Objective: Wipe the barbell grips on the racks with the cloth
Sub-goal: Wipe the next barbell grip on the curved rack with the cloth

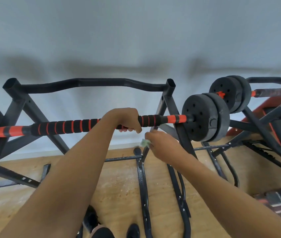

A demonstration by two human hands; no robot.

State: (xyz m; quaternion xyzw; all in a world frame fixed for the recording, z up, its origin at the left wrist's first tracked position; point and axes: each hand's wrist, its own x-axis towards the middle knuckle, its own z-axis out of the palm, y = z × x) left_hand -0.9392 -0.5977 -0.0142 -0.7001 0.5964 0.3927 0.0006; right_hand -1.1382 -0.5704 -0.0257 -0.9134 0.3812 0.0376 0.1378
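Black foam ringed with orange covers the grip (64, 128) of the barbell (174, 119), which lies crosswise on a dark metal rack (170, 88) in the head view, the only one there is. The left hand (126, 120) sits on top of the barbell about mid-length, its fingers (130, 130) curled under the bar and closed round the foam, so it hides a short stretch of the grip. Just below the barbell and a little toward its right end, the right hand (161, 144) holds the cloth (144, 143), a small pale greenish wad that sticks out from the fingers. They are bunched round it with the back of the hand to the camera, and the blur hides how each finger lies. The cloth looks just clear of the foam, not pressed to it. Black weight plates (203, 117) close off the right end of the barbell, and beyond them a second barbell (271, 92) rests on another rack. Under the barbell is a wooden floor (119, 182), behind it a pale wall (136, 40). As I read it, the step in hand is the wiping of this first grip, with the left hand steadying the bar while the cloth is brought to it. The next move calls for raising the cloth onto the foam beside the left hand, wrapping it round and drawing it along toward the plates. The left hand will have to shift so the part beneath it gets wiped too.
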